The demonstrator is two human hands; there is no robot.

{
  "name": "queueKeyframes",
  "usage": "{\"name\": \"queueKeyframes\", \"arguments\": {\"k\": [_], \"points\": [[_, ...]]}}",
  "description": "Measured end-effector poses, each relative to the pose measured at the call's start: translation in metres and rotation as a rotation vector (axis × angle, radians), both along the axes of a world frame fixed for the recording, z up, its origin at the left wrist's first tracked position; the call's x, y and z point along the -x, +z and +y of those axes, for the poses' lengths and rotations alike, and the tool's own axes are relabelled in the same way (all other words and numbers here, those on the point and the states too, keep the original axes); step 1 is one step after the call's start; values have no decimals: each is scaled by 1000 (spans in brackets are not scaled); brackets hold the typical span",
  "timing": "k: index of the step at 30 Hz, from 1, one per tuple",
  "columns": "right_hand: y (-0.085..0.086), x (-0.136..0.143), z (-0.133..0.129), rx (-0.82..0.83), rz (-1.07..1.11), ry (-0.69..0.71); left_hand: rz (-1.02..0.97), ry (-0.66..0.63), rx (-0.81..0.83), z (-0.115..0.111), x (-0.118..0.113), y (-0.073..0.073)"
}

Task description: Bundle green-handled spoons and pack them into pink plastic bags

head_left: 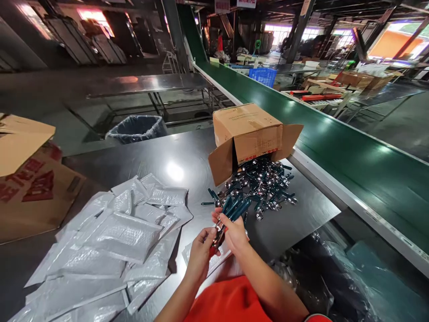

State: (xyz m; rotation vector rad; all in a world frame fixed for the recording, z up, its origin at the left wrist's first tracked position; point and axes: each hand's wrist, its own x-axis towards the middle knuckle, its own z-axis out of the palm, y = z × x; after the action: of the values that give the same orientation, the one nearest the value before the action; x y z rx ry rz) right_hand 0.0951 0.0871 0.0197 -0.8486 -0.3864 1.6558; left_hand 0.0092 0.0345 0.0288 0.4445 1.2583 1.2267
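The right hand (236, 233) is closed around a bundle of green-handled spoons (236, 206), the handles fanning out toward 1 o'clock. The left hand (203, 249) has its thumb and fingers drawn together on the metal ends of the same bundle. Part of a mailer (217, 264) shows on the tabletop (197, 152) beneath the hands.

Just beyond the bundle, between 1 and 2 o'clock, lies a loose pile of similar spoons (264, 181), at the mouth of a cardboard carton (256, 127) tipped over with its flaps spread. At 9 o'clock is a heap of silvery-white padded mailers (117, 232), overlapping one another, with a red-printed carton (36, 192) past them. A lined bin (137, 129) stands toward 10 to 11 o'clock. A green conveyor belt (301, 116) runs from 12 round to 3 o'clock, with a blue crate (263, 77) behind it.
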Motion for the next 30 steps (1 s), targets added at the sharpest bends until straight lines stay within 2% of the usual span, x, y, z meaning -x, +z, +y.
{"name": "queueKeyframes", "arguments": {"k": [3, 6, 10, 13, 17, 22, 25, 30], "points": [[3, -2, -1, -39, 59, 53, -85, 104, 88, -2, -1, -3], [5, -5, -3, -78, 82, 106, -100, 128, 157, -2, 1, -3], [4, -11, 0, -52, 78, 122, -178, 97, 256, 0, 6, 1], [3, -17, 4, 0, 120, 141, -220, 83, 224, -1, 8, 1], [5, -27, 4, 21, 115, 283, -228, 11, 142, -6, 10, -3], [2, -39, 2, 44, 122, 395, -235, 13, 258, -6, 15, 2], [-3, -39, 0, 83, 124, 367, -261, 22, 333, -4, 15, 8], [-3, -30, -6, 47, 16, 162, -349, -75, 355, -7, 13, 9]]}}
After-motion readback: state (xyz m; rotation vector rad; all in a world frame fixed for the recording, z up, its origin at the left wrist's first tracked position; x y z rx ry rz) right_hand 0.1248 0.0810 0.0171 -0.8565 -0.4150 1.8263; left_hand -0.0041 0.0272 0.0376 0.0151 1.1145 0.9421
